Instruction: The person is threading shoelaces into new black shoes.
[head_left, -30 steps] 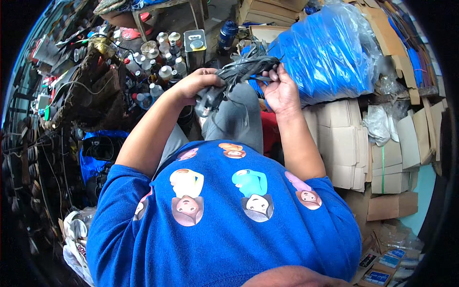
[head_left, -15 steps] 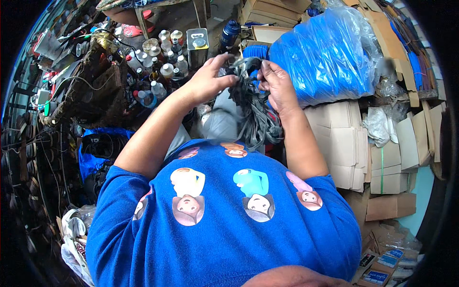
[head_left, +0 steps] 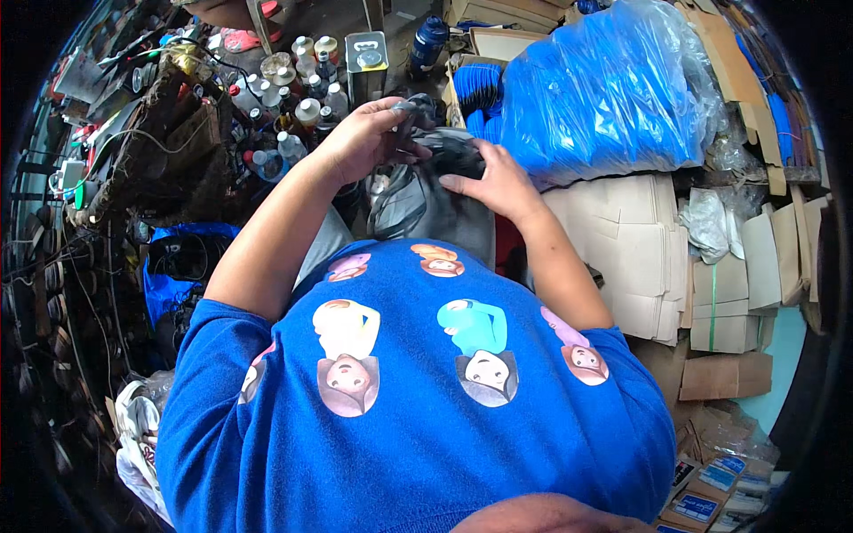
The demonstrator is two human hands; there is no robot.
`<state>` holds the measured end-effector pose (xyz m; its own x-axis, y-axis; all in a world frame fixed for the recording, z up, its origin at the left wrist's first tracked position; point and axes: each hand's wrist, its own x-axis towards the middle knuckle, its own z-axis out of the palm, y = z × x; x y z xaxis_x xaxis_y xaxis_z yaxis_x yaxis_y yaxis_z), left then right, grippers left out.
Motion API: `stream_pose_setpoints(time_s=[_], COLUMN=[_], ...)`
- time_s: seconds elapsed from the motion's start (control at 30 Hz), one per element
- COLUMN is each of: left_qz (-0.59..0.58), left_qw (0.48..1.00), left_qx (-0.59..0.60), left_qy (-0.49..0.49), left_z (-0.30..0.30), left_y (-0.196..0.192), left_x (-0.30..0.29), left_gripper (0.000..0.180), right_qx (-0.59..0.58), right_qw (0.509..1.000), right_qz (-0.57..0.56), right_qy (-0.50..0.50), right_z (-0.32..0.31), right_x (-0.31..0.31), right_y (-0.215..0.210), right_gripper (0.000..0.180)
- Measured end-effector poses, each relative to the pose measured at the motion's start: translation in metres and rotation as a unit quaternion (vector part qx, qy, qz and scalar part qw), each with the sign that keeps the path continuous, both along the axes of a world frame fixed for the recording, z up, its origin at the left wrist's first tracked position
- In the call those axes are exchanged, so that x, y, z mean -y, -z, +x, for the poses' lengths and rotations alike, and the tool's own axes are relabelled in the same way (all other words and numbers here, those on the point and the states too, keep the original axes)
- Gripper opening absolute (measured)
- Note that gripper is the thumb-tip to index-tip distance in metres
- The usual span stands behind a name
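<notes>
A bundle of black, shiny strips (head_left: 455, 149) is held up between my two hands over my lap, with some strips hanging down over my grey-clad leg. My left hand (head_left: 366, 140) is closed on its left end, fingers curled round the dark material. From the right, my right hand (head_left: 503, 185) closes on the other end, thumb below and fingers above; its fingertips are partly hidden by the strips. What the strips are for or made of does not show clearly.
Several bottles (head_left: 286, 147) and a square metal can (head_left: 366, 71) stand ahead to the left. A dark blue flask (head_left: 429, 44) is beyond. On the right lie blue pieces in a clear plastic bag (head_left: 604, 98) and stacked flat cardboard (head_left: 626, 258). A cluttered worktable (head_left: 169, 151) is at left.
Both hands have moved slightly, the left one lower and leftward, the right one lower. The black bundle, which hung long on the right, is now gathered between the hands.
</notes>
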<state>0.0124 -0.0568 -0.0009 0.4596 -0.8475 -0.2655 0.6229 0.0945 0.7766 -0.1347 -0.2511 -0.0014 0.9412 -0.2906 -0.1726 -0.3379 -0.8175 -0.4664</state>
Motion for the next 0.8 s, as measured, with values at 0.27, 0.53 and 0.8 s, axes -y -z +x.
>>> stream_pose_setpoints(time_s=[0.27,0.53,0.8], left_qz=[0.029,0.02,0.036], left_qw=[0.994,0.943,0.941], left_qx=[0.101,0.32,0.336], left_qy=[-0.035,0.092,-0.029], left_z=[0.018,0.019,0.015], left_y=[-0.033,-0.115,-0.181], left_x=[-0.015,-0.015,-0.059], left_gripper=[0.018,0.027,0.036], right_qx=[0.098,0.092,0.166], right_qw=[0.989,0.931,0.968], right_qz=[0.105,0.327,-0.012], right_qy=[-0.046,-0.135,-0.19], right_z=[0.016,0.045,0.093], right_x=[0.004,-0.021,-0.035], right_y=[0.013,0.017,0.019], right_gripper=[0.073,0.12,0.092])
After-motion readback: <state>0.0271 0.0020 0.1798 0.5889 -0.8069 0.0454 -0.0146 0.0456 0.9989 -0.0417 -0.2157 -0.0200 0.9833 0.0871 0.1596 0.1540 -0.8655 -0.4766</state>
